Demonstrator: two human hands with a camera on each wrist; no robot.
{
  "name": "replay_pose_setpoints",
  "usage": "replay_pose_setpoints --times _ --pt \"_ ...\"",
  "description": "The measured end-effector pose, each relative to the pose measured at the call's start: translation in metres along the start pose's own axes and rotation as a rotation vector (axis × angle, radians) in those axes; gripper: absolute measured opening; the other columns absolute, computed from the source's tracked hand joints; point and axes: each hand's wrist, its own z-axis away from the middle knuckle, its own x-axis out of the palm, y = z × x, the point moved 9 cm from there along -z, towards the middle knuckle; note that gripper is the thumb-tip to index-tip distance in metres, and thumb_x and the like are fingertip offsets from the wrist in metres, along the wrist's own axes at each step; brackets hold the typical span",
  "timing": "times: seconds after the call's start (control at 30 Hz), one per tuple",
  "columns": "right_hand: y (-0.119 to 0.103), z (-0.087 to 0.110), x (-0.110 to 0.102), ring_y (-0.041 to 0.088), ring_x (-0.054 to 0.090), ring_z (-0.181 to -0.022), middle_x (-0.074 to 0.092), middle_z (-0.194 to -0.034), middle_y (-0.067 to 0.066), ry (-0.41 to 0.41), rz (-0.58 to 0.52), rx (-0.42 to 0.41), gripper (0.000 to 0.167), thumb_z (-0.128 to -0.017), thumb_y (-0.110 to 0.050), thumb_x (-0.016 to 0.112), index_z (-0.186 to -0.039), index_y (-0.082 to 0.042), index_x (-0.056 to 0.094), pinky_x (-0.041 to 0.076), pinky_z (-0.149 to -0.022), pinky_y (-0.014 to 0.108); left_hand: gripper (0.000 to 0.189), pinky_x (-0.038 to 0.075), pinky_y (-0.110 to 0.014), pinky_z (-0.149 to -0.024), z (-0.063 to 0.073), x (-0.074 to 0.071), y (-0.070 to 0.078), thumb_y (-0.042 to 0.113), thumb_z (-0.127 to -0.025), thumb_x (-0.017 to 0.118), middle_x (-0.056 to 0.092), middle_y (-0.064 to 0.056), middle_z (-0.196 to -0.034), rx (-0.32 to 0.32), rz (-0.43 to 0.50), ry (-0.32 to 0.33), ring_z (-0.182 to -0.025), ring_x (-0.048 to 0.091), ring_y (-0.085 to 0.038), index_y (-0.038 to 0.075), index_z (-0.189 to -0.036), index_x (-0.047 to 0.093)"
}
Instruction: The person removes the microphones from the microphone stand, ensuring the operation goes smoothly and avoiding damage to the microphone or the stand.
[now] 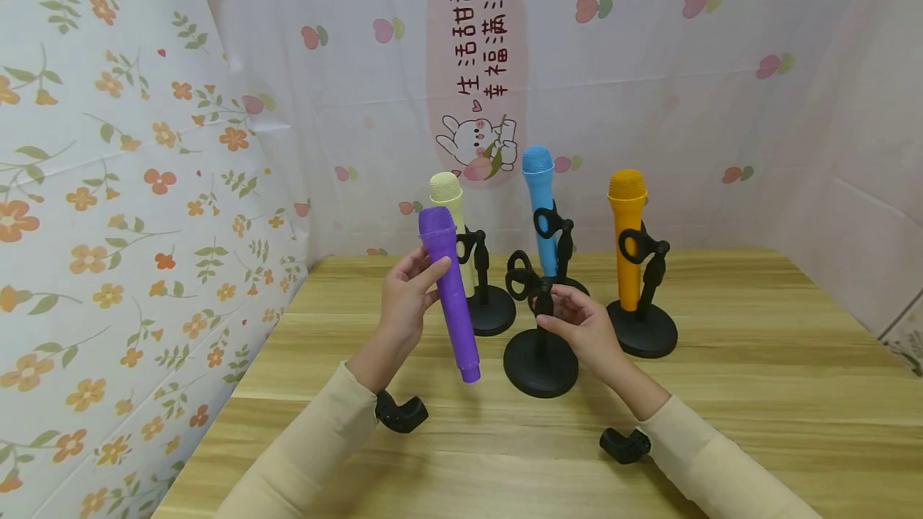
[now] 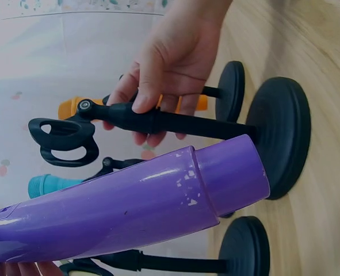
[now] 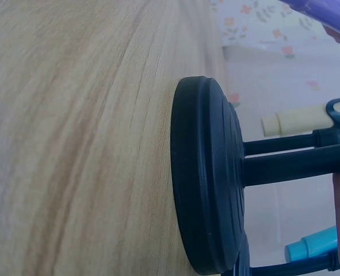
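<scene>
My left hand [image 1: 405, 295] grips a purple toy microphone [image 1: 456, 307] by its upper handle, head up and slightly tilted, above the wooden table. In the left wrist view the purple microphone [image 2: 118, 204] crosses the foreground, its tail end toward the stand's base. With thumb in front and fingers behind, my right hand [image 1: 580, 331] holds the pole of a black microphone stand [image 1: 541, 363]. That stand's ring clip [image 2: 63, 141] has no microphone in it. Its round base [image 3: 207, 172] appears upright on the table in the right wrist view.
Behind stand three more black stands, holding a pale yellow microphone [image 1: 447, 191], a blue microphone [image 1: 539, 183] and an orange microphone [image 1: 629, 247]. Black curved pieces [image 1: 401, 413] sit beside each wrist. Printed cloth [image 1: 360, 102] hangs behind the wooden table [image 1: 757, 343].
</scene>
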Motion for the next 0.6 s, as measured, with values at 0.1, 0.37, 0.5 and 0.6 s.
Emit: replay_pose_setpoints --times 0.1,0.37,0.5,0.6 --pt "0.0 0.0 -0.002 0.013 0.061 -0.092 0.068 -0.101 0.0 0.013 0.011 0.013 0.042 -0.085 -0.004 0.075 -0.124 0.002 0.06 0.051 -0.084 0.021 0.042 0.054 -0.03 -0.069 0.002 -0.006 -0.002 0.005 -0.088 0.071 0.064 -0.006 -0.106 -0.007 -0.024 0.005 -0.086 0.064 -0.017 0.0 -0.128 0.059" --pt "-0.001 0.001 -0.003 0.012 0.06 -0.095 0.066 -0.107 0.004 0.031 0.045 0.028 0.043 -0.085 -0.004 0.075 -0.124 0.003 0.059 0.051 -0.083 0.02 0.035 0.052 -0.029 -0.066 0.008 -0.023 -0.009 0.006 -0.088 0.071 0.064 -0.003 -0.1 -0.044 -0.06 0.012 -0.082 0.062 -0.015 0.0 -0.121 0.061" --pt "-0.003 0.002 -0.003 0.012 0.058 -0.095 0.064 -0.11 0.011 0.031 0.068 0.029 0.043 -0.085 -0.005 0.075 -0.125 0.003 0.059 0.05 -0.083 0.019 0.036 0.053 -0.029 -0.066 0.01 -0.03 -0.01 0.007 -0.088 0.071 0.063 -0.003 -0.103 -0.058 -0.077 0.022 -0.083 0.062 -0.016 0.001 -0.122 0.061" --pt "-0.005 0.001 -0.002 0.013 0.059 -0.093 0.064 -0.107 0.012 0.026 0.076 0.019 0.042 -0.085 -0.004 0.074 -0.124 0.002 0.06 0.051 -0.082 0.019 0.036 0.053 -0.028 -0.066 0.011 -0.037 -0.011 0.007 -0.088 0.071 0.063 -0.002 -0.102 -0.073 -0.087 0.034 -0.083 0.062 -0.015 0.001 -0.122 0.061"
